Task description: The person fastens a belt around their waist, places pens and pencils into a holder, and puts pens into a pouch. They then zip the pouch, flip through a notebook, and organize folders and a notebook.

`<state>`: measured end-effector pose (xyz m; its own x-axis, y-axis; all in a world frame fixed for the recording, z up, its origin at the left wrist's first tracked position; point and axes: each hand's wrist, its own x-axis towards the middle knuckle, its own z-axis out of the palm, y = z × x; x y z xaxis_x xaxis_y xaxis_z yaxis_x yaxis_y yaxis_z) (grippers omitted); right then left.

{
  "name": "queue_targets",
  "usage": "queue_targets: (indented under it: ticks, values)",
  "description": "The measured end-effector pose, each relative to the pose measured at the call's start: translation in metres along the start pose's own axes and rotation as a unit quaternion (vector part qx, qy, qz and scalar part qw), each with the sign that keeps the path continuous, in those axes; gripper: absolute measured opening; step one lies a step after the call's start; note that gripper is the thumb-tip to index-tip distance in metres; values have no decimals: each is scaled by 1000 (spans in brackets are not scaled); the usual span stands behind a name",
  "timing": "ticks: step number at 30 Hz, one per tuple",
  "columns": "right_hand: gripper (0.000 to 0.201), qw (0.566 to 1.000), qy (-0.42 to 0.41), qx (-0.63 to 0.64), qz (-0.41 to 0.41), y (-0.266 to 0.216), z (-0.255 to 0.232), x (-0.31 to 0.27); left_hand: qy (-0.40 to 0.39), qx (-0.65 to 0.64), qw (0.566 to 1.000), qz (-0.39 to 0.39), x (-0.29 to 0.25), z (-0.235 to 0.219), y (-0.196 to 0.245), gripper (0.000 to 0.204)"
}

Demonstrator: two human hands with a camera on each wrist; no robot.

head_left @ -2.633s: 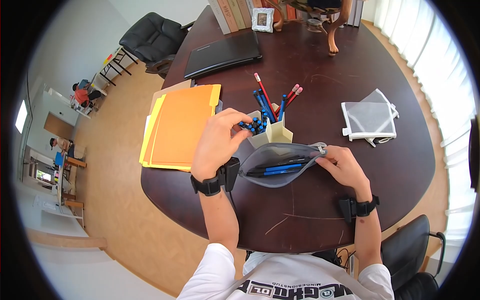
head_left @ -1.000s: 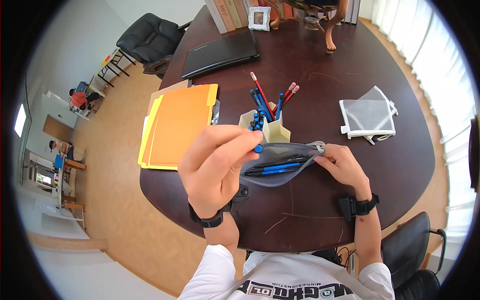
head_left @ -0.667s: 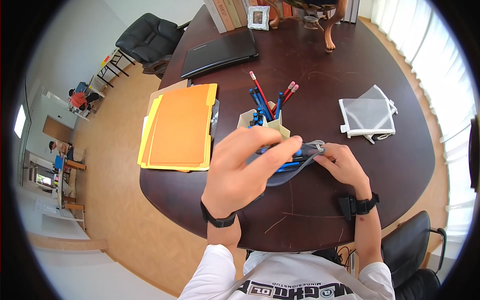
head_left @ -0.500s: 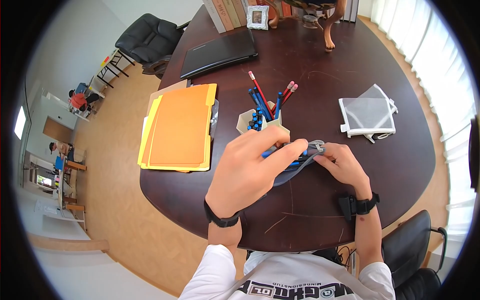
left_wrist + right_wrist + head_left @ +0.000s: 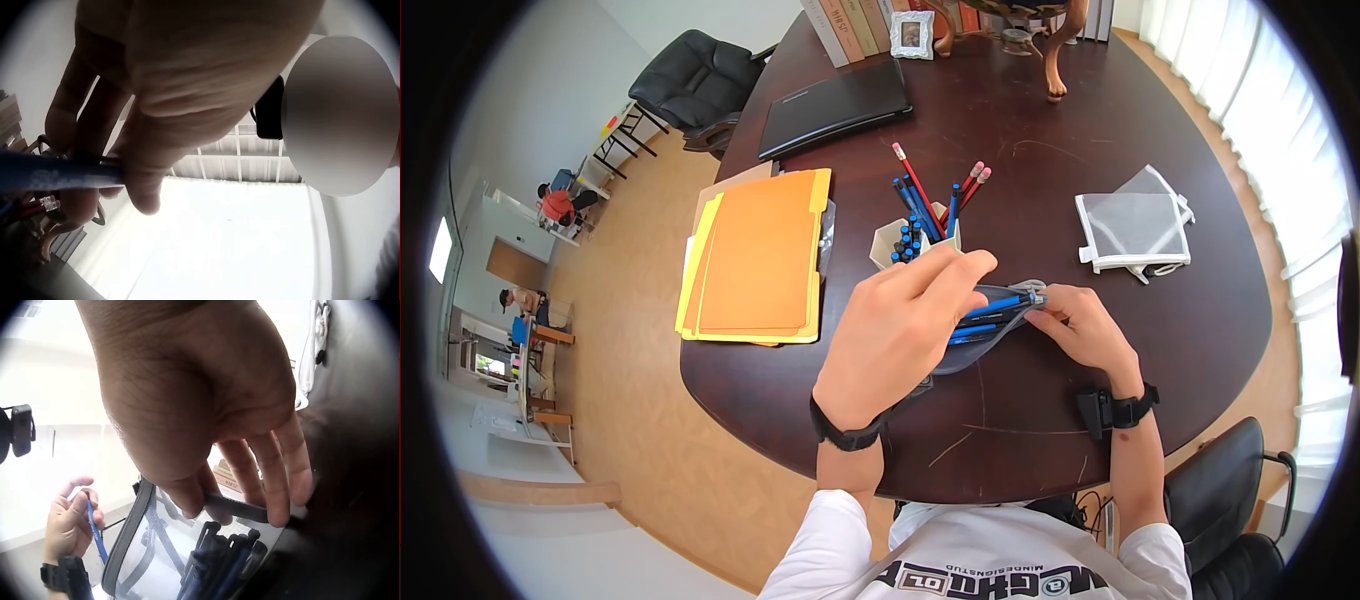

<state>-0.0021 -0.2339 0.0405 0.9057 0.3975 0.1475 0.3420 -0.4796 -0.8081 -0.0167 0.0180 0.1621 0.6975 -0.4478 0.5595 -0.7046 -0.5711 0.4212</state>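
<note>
My left hand (image 5: 905, 325) is over the left side of the grey mesh zip pouch (image 5: 970, 357) in the head view, hiding much of it. Between thumb and fingers it pinches a blue pen (image 5: 62, 174), clearest in the left wrist view; the right wrist view shows the pen slanting down behind the pouch. My right hand (image 5: 1085, 325) grips the pouch's rim by the zip end, holding the mouth apart. Several dark and blue pens (image 5: 219, 559) lie inside the mesh. Just beyond stands a cream pen holder (image 5: 887, 243) with blue-ended pens and red pencils (image 5: 918, 187).
Orange and yellow folders (image 5: 762, 255) lie to the left, a black laptop (image 5: 835, 108) behind them. White mesh pouches (image 5: 1138, 225) lie to the right. Books (image 5: 860, 30), a picture frame (image 5: 912, 35) and a wooden-legged stand (image 5: 1055, 70) are at the back of the table.
My left hand has come from the pen holder to the pouch with a blue pen. Over the last half second it shifts slightly, showing more of the pens. My right hand keeps its grip.
</note>
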Motion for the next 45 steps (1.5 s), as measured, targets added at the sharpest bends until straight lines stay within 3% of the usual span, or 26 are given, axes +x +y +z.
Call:
queue_targets:
  ticks: [5, 11, 17, 26, 32, 38, 45]
  values:
    - [10, 1000, -5, -2, 3, -2, -1, 0, -32, -11, 999, -1, -1, 6, -6, 27]
    - [11, 1000, 2, 6, -8, 0, 0, 0, -119, -22, 990, -69, 3, 15, -9, 27]
    - [11, 1000, -7, -3, 10, -4, -2, 0, -160, 7, 987, -28, 4, 36, -12, 19]
    - [11, 1000, -5, -3, 14, -2, -1, 1, -190, 119, 972, -74, -5, 49, -10, 25]
    - [11, 1000, -5, -2, 10, -2, -1, 0, -214, 119, 963, -111, -1, 48, -10, 25]
    - [12, 1000, -12, 2, 15, -3, -2, 1, -197, 84, 971, -102, -2, 38, -15, 24]
    - [16, 1000, 9, 9, 7, -4, 0, 1, -199, 153, 961, -115, -4, 53, -18, 23]
